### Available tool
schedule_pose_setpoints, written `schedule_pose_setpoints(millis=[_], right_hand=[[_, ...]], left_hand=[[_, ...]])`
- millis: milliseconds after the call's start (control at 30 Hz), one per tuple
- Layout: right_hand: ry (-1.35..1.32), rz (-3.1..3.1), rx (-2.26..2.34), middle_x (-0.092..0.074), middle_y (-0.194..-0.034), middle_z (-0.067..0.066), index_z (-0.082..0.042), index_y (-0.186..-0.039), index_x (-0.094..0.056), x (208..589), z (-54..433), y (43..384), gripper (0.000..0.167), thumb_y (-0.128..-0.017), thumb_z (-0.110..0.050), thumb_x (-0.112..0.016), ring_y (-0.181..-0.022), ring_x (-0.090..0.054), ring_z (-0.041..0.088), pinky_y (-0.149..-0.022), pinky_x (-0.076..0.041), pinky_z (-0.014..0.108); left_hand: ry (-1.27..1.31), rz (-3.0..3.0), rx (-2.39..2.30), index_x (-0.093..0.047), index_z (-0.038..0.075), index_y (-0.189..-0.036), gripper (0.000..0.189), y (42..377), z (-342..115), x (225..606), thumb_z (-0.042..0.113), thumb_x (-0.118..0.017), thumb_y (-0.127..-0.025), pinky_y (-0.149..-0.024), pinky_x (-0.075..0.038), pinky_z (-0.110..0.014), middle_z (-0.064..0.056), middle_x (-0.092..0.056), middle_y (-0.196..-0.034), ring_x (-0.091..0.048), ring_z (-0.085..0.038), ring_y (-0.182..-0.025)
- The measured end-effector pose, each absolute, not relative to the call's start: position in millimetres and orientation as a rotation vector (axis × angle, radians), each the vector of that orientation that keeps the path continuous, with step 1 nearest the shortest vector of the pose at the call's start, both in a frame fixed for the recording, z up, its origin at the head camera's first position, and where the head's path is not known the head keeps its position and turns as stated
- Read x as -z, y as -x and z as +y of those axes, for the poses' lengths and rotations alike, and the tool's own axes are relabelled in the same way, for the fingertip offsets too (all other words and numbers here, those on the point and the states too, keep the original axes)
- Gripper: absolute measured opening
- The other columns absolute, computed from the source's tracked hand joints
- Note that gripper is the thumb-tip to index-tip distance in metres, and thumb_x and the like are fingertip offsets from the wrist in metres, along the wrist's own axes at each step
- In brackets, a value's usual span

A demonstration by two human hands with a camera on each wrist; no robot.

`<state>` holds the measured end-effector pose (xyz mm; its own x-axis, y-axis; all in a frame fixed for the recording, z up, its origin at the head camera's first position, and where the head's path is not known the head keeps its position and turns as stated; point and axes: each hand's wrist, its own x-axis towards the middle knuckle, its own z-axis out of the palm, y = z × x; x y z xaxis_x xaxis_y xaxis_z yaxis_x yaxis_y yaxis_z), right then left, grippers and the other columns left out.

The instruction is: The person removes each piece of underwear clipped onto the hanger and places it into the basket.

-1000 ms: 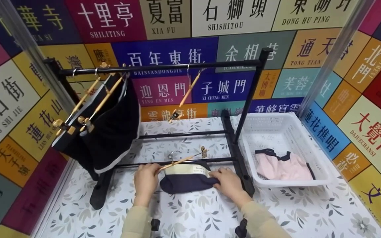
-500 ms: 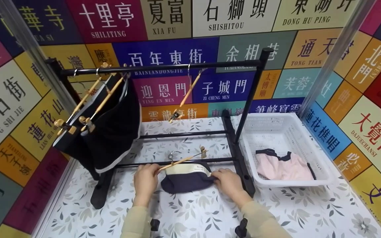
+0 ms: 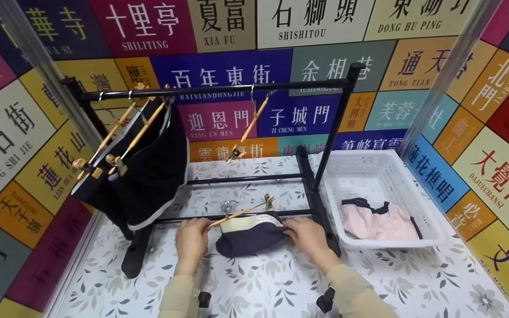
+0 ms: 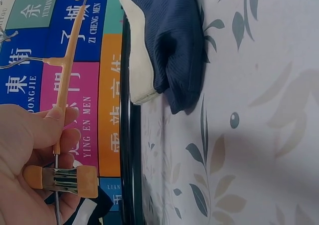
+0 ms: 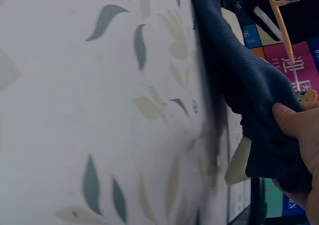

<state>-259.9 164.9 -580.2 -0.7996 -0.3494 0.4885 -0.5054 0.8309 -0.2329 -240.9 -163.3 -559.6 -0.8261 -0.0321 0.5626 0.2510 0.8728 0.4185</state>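
The patterned tabletop point(image 3: 254, 291) is stretching in front of the black rack point(image 3: 219, 90), the white basket point(image 3: 393, 244) standing just right of the rack. Near the rack's front, the navy garment point(image 3: 250, 240) is being pinched by the right hand point(image 3: 306, 235); the left hand point(image 3: 191, 243) is clasping a hanger point(image 4: 63, 83); forearms point(image 3: 354, 285) are reaching forward.

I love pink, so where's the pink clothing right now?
In the head view, the pink clothing lies in the near end of the white basket, which sits on the right, beside the black rack and beyond the right hand.
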Motion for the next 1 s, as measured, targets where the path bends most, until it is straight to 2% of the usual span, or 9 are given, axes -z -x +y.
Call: schedule_pose_setpoints(millis=[200, 467, 667, 800, 1000], right_hand=[[-0.659, -2.441, -0.459, -0.066, -0.082, -0.004, -0.02, -0.09, -0.071, 560.2, 167.9, 264.8, 0.013, -0.081, -0.02, -0.08, -0.074, -0.065, 0.022, -0.054, -0.051, 0.038], [-0.667, -2.323, -0.479, -0.067, -0.083, -0.003, -0.019, -0.091, -0.072, 535.1, 180.6, 269.4, 0.013, -0.081, -0.018, -0.081, -0.073, -0.064, 0.023, -0.053, -0.051, 0.037], [-0.607, -2.273, -0.473, -0.066, -0.08, -0.001, -0.018, -0.091, -0.072, 511.1, 188.7, 269.4, 0.012, -0.082, -0.02, -0.08, -0.068, -0.064, 0.025, -0.045, -0.047, 0.039], [-0.57, -2.273, -0.504, -0.066, -0.08, 0.001, -0.015, -0.092, -0.072, 493.4, 197.9, 271.6, 0.011, -0.084, -0.017, -0.079, -0.066, -0.063, 0.027, -0.048, -0.047, 0.039], [-0.488, -2.247, -0.525, -0.071, -0.087, 0.006, -0.012, -0.095, -0.074, 463.9, 217.6, 275.5, 0.01, -0.086, -0.015, -0.077, -0.071, -0.066, 0.029, -0.055, -0.052, 0.043]], left_hand=[[0.158, -2.48, 0.657, -0.074, 0.012, -0.086, 0.009, 240.6, -165.2, 559.0, 0.007, -0.078, -0.079, -0.07, -0.046, -0.049, -0.006, -0.068, -0.08, -0.058, -0.034, -0.076], [0.154, -2.473, 0.664, -0.075, 0.012, -0.087, 0.01, 238.4, -165.7, 558.6, 0.007, -0.079, -0.08, -0.072, -0.047, -0.05, -0.006, -0.069, -0.08, -0.059, -0.034, -0.077], [0.146, -2.501, 0.66, -0.075, 0.012, -0.089, 0.008, 238.8, -165.1, 559.9, 0.009, -0.078, -0.082, -0.075, -0.047, -0.05, -0.006, -0.07, -0.082, -0.059, -0.033, -0.079], [0.153, -2.502, 0.66, -0.075, 0.013, -0.089, 0.008, 238.8, -164.6, 560.5, 0.009, -0.078, -0.082, -0.073, -0.047, -0.051, -0.006, -0.069, -0.082, -0.059, -0.033, -0.079], [0.173, -2.477, 0.652, -0.075, 0.012, -0.088, 0.01, 238.7, -165.3, 561.4, 0.007, -0.079, -0.08, -0.07, -0.047, -0.05, -0.006, -0.068, -0.08, -0.058, -0.034, -0.075]])
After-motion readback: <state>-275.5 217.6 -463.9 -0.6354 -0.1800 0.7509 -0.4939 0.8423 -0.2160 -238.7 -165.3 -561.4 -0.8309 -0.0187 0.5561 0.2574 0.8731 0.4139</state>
